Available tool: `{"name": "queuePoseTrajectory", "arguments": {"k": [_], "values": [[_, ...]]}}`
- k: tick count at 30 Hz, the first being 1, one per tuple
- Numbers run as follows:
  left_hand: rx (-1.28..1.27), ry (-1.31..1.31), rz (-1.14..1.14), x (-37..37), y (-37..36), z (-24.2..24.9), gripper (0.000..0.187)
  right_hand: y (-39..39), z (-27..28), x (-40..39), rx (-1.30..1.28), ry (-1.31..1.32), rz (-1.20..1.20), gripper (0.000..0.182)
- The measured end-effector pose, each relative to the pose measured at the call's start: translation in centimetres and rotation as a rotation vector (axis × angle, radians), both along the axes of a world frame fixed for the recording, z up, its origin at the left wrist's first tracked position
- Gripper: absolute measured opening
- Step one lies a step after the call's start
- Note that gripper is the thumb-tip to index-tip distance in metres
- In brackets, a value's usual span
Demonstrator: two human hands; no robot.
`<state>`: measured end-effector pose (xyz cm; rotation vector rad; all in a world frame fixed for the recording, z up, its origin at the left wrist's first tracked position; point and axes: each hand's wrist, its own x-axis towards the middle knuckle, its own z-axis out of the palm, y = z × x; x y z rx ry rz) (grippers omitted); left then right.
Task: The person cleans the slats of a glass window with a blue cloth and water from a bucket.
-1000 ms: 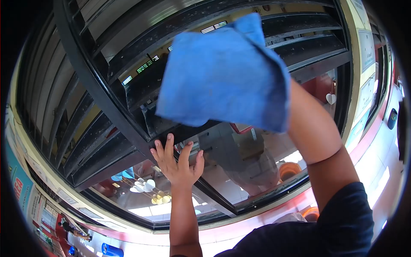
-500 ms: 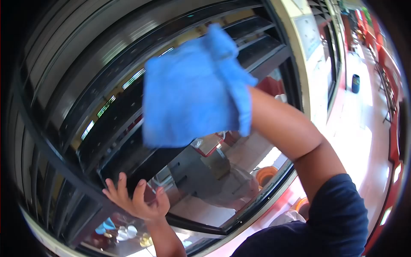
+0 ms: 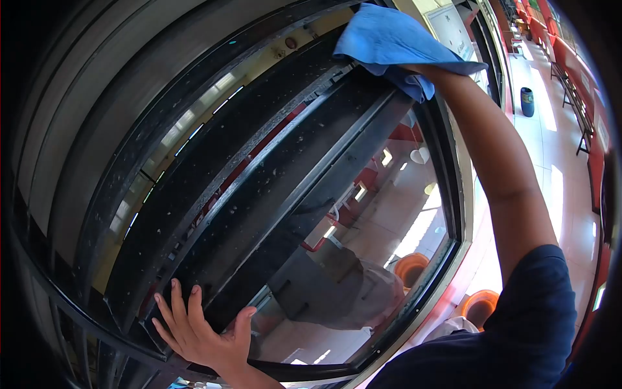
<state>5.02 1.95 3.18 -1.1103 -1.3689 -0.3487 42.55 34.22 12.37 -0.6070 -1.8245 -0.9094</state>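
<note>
A blue cloth [image 3: 389,39] is bunched over my right hand [image 3: 422,69], which holds it at the upper right end of the dark louvre slats [image 3: 259,188]. The cloth hides most of that hand's fingers. White specks dot the slats. My left hand [image 3: 204,334] is open, its fingers spread against the lower left end of a slat, thumb apart. Below the slats, a glass pane [image 3: 363,259] in a black frame reflects the surroundings.
To the right runs a bright tiled walkway with a dark bin [image 3: 527,102] and a bench [image 3: 573,104] along a red wall. An orange pot [image 3: 481,307] stands below my right arm. A pale pillar [image 3: 447,32] borders the window frame.
My right hand has carried the cloth up and right, from over the middle of the slats to their right end. My left hand has come to rest against a slat, fingers spread.
</note>
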Motion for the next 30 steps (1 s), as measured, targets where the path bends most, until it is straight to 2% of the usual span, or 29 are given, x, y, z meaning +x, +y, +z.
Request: {"name": "queuePoseTrajectory", "arguments": {"k": [2, 3, 4, 5, 6, 7, 9, 10, 11, 12, 16, 22, 30], "values": [[0.002, 0.003, 0.005, 0.5, 0.2, 0.3, 0.088, -0.1, 0.3, -0.1, -0.002, 0.007, -0.159, 0.03], [-0.003, 0.008, 0.005, 0.8, 0.2, 0.5, 0.089, 0.1, -0.4, -1.1, 0.268, 0.002, -0.107, 0.029], [-0.025, 0.007, 0.042, 1.0, 0.1, 0.5, 0.1, -6.7, 2.4, -3.2, -0.272, -0.223, -0.394, 0.032], [-0.02, 0.01, 0.09, 0.8, -0.5, 0.3, 0.098, -7.8, 2.2, -3.6, -0.316, -0.217, -0.353, 0.03], [-0.007, 0.031, 0.103, 1.1, 0.1, 0.3, 0.096, -7.5, 1.4, -3.7, -0.284, -0.157, -0.182, 0.029], [0.004, 0.053, 0.128, 1.2, 0.1, 0.4, 0.094, -6.2, 0.4, -3.2, -0.113, -0.053, 0.193, 0.027], [0.023, 0.043, 0.033, 2.5, 0.5, 0.9, 0.084, -4.9, -0.5, -2.8, -0.025, -0.01, 0.576, 0.025], [0.03, 0.033, -0.006, 2.8, 0.4, 0.9, 0.08, -4.3, -1.1, -3.0, -0.006, -0.008, 0.705, 0.023], [0.049, -0.058, -0.027, 2.7, 0.6, 0.7, 0.091, -3.5, -1.8, -2.6, 0.021, -0.008, 0.828, 0.022], [0.048, -0.065, -0.03, 2.7, 0.8, 0.9, 0.092, -2.6, -2.1, -2.3, 0.047, -0.008, 0.922, 0.022], [0.051, -0.059, -0.053, 2.6, 1.1, 0.7, 0.093, 0.4, -1.8, -0.5, 0.183, -0.025, 1.123, 0.02], [0.054, -0.023, -0.087, 2.5, 1.2, 0.5, 0.093, 3.2, 1.0, 2.7, 0.625, -0.004, 1.023, 0.027], [0.134, -0.07, -0.085, 2.7, 1.8, 0.0, 0.094, 6.0, -1.4, 5.0, 0.39, 0.092, 0.726, 0.031]]}}
